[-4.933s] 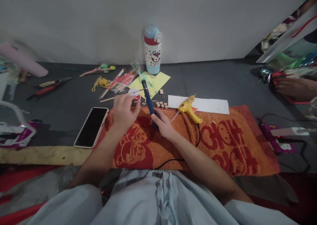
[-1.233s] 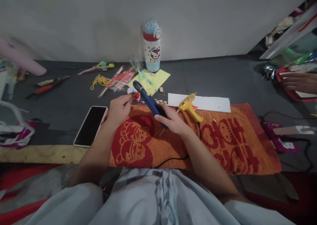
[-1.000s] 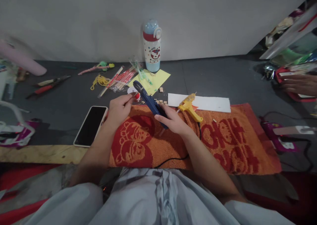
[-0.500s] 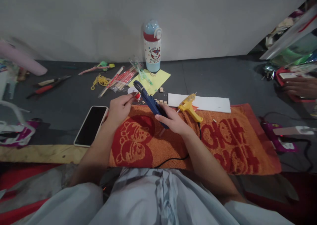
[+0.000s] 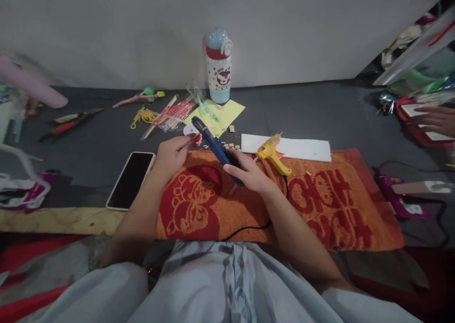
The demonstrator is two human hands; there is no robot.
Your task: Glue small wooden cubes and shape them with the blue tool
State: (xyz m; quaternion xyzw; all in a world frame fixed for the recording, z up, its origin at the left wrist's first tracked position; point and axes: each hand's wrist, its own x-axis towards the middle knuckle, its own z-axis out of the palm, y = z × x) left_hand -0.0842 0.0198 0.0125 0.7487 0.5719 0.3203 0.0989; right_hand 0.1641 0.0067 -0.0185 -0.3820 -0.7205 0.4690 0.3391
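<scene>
My right hand (image 5: pixel 247 171) is wrapped round a dark blue hand cutter (image 5: pixel 216 148), which slants up and left over the orange towel. My left hand (image 5: pixel 172 155) is closed in a pinch near the cutter's upper end. A thin stick (image 5: pixel 195 135) seems to run from its fingertips towards the tool, though it is too small to see well. Just beyond those fingers lies a white disc with a red centre (image 5: pixel 192 131). Small cut wooden pieces (image 5: pixel 232 129) are scattered behind the cutter, by the yellow paper (image 5: pixel 232 112).
A yellow glue gun (image 5: pixel 270 155) rests across a white board (image 5: pixel 307 148) and the towel (image 5: pixel 341 209). Behind stands a bottle (image 5: pixel 219 69); packaged sticks (image 5: pixel 177 112) and a phone (image 5: pixel 131 181) lie left. Another person's hand (image 5: pixel 435 120) is at the far right.
My hands and the cutter stay almost where they were. At the far right, the other person's hand has lifted slightly and its fingers have spread over the red-edged object.
</scene>
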